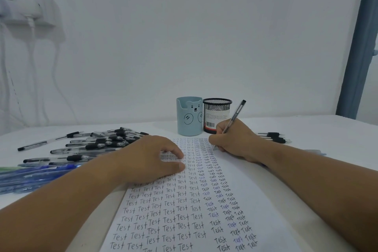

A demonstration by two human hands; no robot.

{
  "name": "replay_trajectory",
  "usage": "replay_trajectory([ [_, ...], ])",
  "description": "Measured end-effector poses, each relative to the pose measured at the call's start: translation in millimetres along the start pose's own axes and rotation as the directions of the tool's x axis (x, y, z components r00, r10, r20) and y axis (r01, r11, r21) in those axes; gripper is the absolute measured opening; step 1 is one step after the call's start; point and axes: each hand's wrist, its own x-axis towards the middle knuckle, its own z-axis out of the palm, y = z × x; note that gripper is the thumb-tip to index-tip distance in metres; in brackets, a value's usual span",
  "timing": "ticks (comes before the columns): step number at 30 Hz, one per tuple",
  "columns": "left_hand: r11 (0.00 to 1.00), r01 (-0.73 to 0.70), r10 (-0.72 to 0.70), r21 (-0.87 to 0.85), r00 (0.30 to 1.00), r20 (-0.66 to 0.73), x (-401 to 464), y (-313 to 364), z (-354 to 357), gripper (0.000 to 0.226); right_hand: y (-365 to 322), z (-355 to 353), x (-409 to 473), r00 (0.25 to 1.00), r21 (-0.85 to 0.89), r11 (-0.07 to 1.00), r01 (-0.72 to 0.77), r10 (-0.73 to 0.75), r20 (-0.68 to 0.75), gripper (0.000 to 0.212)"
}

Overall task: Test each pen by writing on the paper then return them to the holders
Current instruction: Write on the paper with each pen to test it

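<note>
gripping a pen (234, 117) in my right hand (235, 141), i have its tip on the paper (266, 200) near the top. my left hand (151, 157) lies flat and loose on the paper. two holders (189, 116) stand behind on the tabletop (327, 133).

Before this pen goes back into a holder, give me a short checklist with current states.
1. Right hand grips the clear black-capped pen: ok.
2. Pen tip on the white paper sheet covered in "Test": ok.
3. Fresh mark written: cannot tell, hand hides the tip.
4. Left hand steadies the sheet, fingers resting flat: ok.
5. Light blue bear holder and black mesh holder upright, tops unblocked: ok.
6. Room inside the holders: cannot tell.
</note>
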Motion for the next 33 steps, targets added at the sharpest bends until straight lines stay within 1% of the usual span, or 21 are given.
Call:
replay_trajectory([
  [5,1.0,0.01,-0.01,-0.011,1.0,-0.011,-0.3,-0.2,0.1,0.032,0.8,1.2,2.5,0.999,-0.031,0.999,0.038,-0.039,-0.029,0.032],
  [10,1.0,0.009,-0.009,-0.015,1.0,-0.011,-0.3,-0.7,0.5,0.03,4.7,1.2,3.9,0.999,0.03,0.999,0.026,-0.025,-0.04,0.033],
  [15,1.0,0.005,-0.005,-0.019,1.0,-0.001,0.5,-2.3,0.1,0.032,5.0,1.5,5.5,0.998,-0.009,0.999,0.053,-0.054,-0.035,0.037],
  [19,1.0,0.004,-0.004,-0.015,1.0,0.003,0.3,-2.7,-0.4,0.033,5.9,1.0,5.5,0.997,-0.025,0.998,0.065,-0.066,-0.028,0.035],
  [25,1.0,-0.002,0.002,-0.011,1.0,0.002,-1.1,-0.2,-0.8,0.033,5.7,-0.1,5.2,0.996,-0.045,0.996,0.076,-0.078,-0.035,0.042],
  [30,1.0,-0.003,0.003,-0.015,1.0,0.009,-1.4,-0.6,-1.5,0.034,5.5,-1.4,4.7,0.997,-0.05,0.996,0.08,-0.08,-0.009,0.042],
  [33,1.0,0.0,0.0,-0.017,1.0,0.011,-1.1,-1.0,-1.2,0.034,5.7,-1.0,5.5,0.996,-0.061,0.995,0.081,-0.082,-0.019,0.041],
])
